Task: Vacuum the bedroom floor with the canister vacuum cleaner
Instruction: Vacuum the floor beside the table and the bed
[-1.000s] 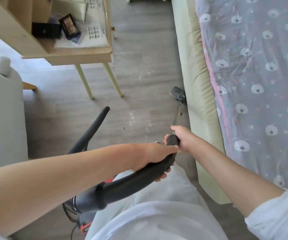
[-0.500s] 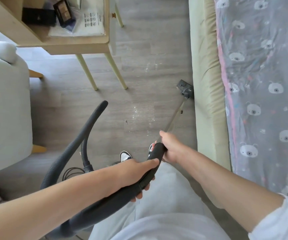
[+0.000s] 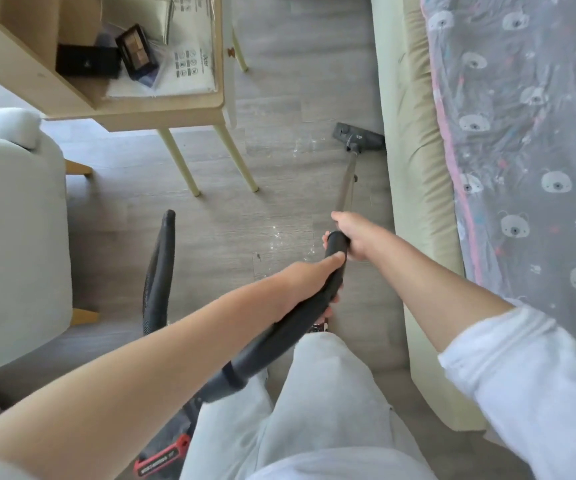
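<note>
My left hand (image 3: 309, 280) grips the black curved handle (image 3: 314, 306) of the vacuum from above. Just ahead, my right hand (image 3: 354, 233) holds the top end of the handle where the metal wand (image 3: 347, 185) begins. The wand slopes down to the dark floor head (image 3: 357, 136), which lies on the grey wooden floor (image 3: 279, 188) against the bed base. White crumbs (image 3: 281, 239) are scattered on the floor left of the wand. The ribbed black hose (image 3: 158, 268) loops up on the left. A red-trimmed corner of the canister (image 3: 162, 460) shows by my legs.
The bed (image 3: 521, 168), with a grey bear-print cover and beige base, runs down the right side. A wooden side table (image 3: 148, 109) on slim legs stands at the upper left, holding small boxes and papers. A pale armchair (image 3: 13, 237) fills the left edge.
The floor head has slid forward along the bed base, away from me. Both arms have stretched out with the handle, and the view has shifted forward.
</note>
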The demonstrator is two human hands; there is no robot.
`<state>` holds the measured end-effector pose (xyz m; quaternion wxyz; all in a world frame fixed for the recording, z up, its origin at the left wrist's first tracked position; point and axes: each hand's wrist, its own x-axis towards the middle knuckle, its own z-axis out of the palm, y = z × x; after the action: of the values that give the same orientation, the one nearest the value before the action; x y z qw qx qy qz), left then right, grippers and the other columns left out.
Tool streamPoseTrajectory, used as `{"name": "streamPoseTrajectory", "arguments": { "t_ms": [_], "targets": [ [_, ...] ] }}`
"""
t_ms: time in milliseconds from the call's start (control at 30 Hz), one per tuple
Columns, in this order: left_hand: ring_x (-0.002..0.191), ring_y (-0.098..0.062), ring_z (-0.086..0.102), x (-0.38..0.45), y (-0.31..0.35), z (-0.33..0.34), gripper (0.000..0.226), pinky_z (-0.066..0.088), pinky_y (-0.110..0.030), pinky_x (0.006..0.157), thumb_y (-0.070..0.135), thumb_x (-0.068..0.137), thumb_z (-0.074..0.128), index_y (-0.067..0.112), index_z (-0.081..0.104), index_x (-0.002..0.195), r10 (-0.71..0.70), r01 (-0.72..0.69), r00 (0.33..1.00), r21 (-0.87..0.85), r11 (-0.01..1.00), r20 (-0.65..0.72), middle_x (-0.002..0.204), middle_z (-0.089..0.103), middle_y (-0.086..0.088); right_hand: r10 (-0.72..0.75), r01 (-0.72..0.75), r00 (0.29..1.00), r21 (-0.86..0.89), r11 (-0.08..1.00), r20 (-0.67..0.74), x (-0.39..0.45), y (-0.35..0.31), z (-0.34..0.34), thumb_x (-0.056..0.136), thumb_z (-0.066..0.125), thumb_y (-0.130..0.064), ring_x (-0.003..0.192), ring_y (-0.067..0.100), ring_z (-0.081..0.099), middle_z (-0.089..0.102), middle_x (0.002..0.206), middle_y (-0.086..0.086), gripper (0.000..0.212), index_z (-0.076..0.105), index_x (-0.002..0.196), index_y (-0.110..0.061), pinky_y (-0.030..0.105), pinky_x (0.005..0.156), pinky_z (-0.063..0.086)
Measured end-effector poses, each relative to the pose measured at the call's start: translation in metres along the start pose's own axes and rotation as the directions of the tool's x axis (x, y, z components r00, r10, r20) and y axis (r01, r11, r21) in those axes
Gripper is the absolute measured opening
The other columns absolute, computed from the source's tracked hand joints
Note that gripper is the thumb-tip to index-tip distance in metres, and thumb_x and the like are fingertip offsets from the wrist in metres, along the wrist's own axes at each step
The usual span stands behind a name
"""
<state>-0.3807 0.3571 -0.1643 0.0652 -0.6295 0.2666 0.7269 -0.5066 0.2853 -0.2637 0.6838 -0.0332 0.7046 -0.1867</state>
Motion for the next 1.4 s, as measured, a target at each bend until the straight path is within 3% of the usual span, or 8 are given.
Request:
{"name": "streamPoseTrajectory", "arguments": {
  "t_ms": [233, 400, 533, 667, 933, 1167, 1300, 1400],
  "targets": [
    [0.038, -0.018, 0.060, 0.005, -0.035, -0.028, 0.053, 0.050, -0.022, 0.041, 0.062, 0.096, 0.053, 0.011, 0.064, 0.087, 0.004, -0.003, 0.999, -0.019, 1.000, 0.049, 0.051, 0.066, -0.001, 0.025, -0.025, 1.000, -0.011, 1.000, -0.014, 0.005, 0.023, 0.039, 0.103, 0.046, -0.030, 0.052, 0.016, 0.048, 0.048, 0.074, 0.010, 0.021, 0.039, 0.102, -0.010, 0.023, 0.042, 0.049],
    [0.041, -0.019, 0.062, -0.047, -0.126, -0.081, 0.061, 0.049, -0.023, 0.042, 0.067, 0.092, 0.055, 0.008, 0.069, 0.096, -0.103, 0.103, 0.993, 0.019, 0.995, 0.051, 0.054, 0.067, 0.001, 0.087, -0.086, 0.994, -0.011, 0.996, 0.073, -0.023, 0.106, 0.113, 0.104, 0.043, -0.033, 0.055, 0.020, 0.049, 0.047, 0.070, 0.009, 0.024, 0.038, 0.114, -0.012, 0.035, 0.053, 0.047],
    [0.045, -0.019, 0.061, -0.092, -0.187, -0.126, 0.061, 0.050, -0.023, 0.045, 0.067, 0.094, 0.051, 0.009, 0.068, 0.100, -0.174, 0.171, 0.983, 0.054, 0.984, 0.060, 0.056, 0.065, 0.002, 0.124, -0.123, 0.984, -0.016, 0.992, 0.125, -0.046, 0.164, 0.167, 0.104, 0.042, -0.036, 0.052, 0.022, 0.054, 0.048, 0.070, 0.010, 0.029, 0.042, 0.112, -0.008, 0.037, 0.052, 0.050],
    [0.045, -0.023, 0.060, -0.112, -0.206, -0.146, 0.054, 0.049, -0.025, 0.046, 0.063, 0.098, 0.049, 0.013, 0.065, 0.089, -0.166, 0.164, 0.982, 0.033, 0.986, 0.087, 0.059, 0.063, -0.001, 0.124, -0.123, 0.979, -0.016, 0.992, 0.163, -0.057, 0.178, 0.188, 0.104, 0.043, -0.033, 0.045, 0.019, 0.060, 0.047, 0.082, 0.011, 0.026, 0.040, 0.115, -0.010, 0.033, 0.047, 0.054],
    [0.044, -0.022, 0.062, -0.026, -0.131, -0.114, 0.057, 0.050, -0.026, 0.045, 0.062, 0.096, 0.050, 0.008, 0.066, 0.095, -0.012, 0.015, 1.000, -0.127, 0.992, 0.022, 0.058, 0.066, 0.001, 0.046, -0.027, 0.994, -0.187, 0.982, 0.098, 0.014, 0.081, 0.148, 0.102, 0.046, -0.037, 0.050, 0.021, 0.059, 0.054, 0.070, 0.012, 0.031, 0.042, 0.117, -0.009, 0.034, 0.051, 0.053],
    [0.037, -0.017, 0.060, 0.073, -0.004, -0.112, 0.052, 0.050, -0.021, 0.041, 0.061, 0.096, 0.057, 0.009, 0.064, 0.095, 0.049, -0.052, 0.999, -0.225, 0.973, -0.018, 0.065, 0.067, -0.004, -0.038, 0.043, 0.999, -0.185, 0.982, 0.031, 0.099, -0.046, 0.124, 0.101, 0.050, -0.035, 0.034, 0.015, 0.053, 0.050, 0.069, 0.008, 0.025, 0.043, 0.113, -0.014, 0.021, 0.037, 0.048],
    [0.040, -0.016, 0.062, 0.087, 0.008, -0.135, 0.055, 0.052, -0.023, 0.042, 0.063, 0.094, 0.057, 0.009, 0.067, 0.098, 0.056, -0.065, 0.997, -0.206, 0.976, -0.048, 0.054, 0.068, 0.001, -0.074, 0.080, 0.996, -0.169, 0.982, 0.041, 0.113, -0.066, 0.140, 0.100, 0.049, -0.030, 0.046, 0.017, 0.053, 0.050, 0.070, 0.009, 0.024, 0.042, 0.114, -0.012, 0.022, 0.040, 0.049],
    [0.042, -0.019, 0.062, 0.072, -0.016, -0.145, 0.058, 0.052, -0.025, 0.043, 0.066, 0.092, 0.059, 0.009, 0.069, 0.098, 0.011, -0.024, 0.998, -0.207, 0.978, -0.061, 0.054, 0.068, 0.001, -0.055, 0.070, 0.995, -0.204, 0.976, 0.079, 0.100, -0.044, 0.156, 0.102, 0.044, -0.033, 0.048, 0.020, 0.052, 0.050, 0.069, 0.010, 0.027, 0.040, 0.116, -0.010, 0.025, 0.043, 0.049]
  ]
}}
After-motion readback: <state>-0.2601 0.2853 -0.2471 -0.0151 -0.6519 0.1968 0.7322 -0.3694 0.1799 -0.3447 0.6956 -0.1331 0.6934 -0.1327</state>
